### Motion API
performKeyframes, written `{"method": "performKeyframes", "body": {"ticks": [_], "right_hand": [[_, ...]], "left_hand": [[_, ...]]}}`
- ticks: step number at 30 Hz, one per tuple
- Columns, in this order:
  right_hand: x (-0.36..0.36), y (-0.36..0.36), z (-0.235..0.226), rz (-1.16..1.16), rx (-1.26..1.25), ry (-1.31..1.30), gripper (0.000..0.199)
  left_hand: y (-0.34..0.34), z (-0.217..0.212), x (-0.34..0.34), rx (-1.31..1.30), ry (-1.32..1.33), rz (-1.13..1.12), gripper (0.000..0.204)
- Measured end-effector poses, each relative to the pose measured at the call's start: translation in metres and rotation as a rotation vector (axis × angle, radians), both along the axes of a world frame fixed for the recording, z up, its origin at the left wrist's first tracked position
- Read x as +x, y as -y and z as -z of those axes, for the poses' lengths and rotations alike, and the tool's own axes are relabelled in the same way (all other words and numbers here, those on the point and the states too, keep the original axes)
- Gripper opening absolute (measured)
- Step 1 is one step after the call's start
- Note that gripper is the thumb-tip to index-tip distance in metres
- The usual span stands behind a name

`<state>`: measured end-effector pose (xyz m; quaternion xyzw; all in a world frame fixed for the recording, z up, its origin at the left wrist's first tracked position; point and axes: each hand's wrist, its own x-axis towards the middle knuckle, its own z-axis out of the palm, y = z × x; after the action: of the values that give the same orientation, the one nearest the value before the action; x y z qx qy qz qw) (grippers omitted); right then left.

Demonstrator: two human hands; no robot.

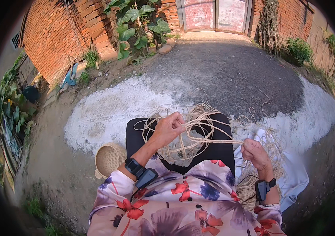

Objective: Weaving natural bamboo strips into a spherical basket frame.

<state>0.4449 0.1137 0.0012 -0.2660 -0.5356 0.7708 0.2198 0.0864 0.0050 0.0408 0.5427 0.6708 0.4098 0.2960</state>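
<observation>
left hand (169, 128): fingers curling tight on the pale, half-woven straw frame (183, 133) lying on the lap
right hand (255, 153): fingers pinching shut on 1 taut pale fibre strand (214, 139) running across from the frame
nearby: small round woven straw basket (109, 158) sitting on the ground just beside the left forearm; bundle of loose pale fibres (250, 185) and white cloth (297, 177) lying under the right wrist
in the way: loose loops are crossing over the frame, hiding its far edge
</observation>
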Motion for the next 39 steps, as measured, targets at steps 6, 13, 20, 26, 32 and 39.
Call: {"method": "performKeyframes", "body": {"ticks": [6,13,20,26,32,39], "right_hand": [[0.190,-0.099,0.051,1.052,1.019,1.189,0.026],[0.016,-0.028,0.027,0.640,0.963,0.426,0.029],[-0.114,0.059,-0.026,-0.015,1.310,0.300,0.029],[-0.003,0.000,0.024,0.091,0.246,0.200,0.029],[0.260,-0.071,0.120,1.292,0.731,0.937,0.035],[0.220,-0.048,0.143,0.891,0.705,1.385,0.042]], "left_hand": [[-0.003,0.002,-0.002,-0.005,-0.058,-0.008,0.022],[-0.006,0.001,-0.001,-0.022,-0.071,0.028,0.022],[-0.004,0.002,0.000,-0.034,-0.016,0.003,0.020],[-0.004,0.003,-0.001,-0.024,-0.033,-0.005,0.020],[-0.004,0.003,0.002,0.000,-0.070,-0.018,0.019],[-0.005,0.003,0.005,-0.002,-0.076,-0.015,0.019]]}}
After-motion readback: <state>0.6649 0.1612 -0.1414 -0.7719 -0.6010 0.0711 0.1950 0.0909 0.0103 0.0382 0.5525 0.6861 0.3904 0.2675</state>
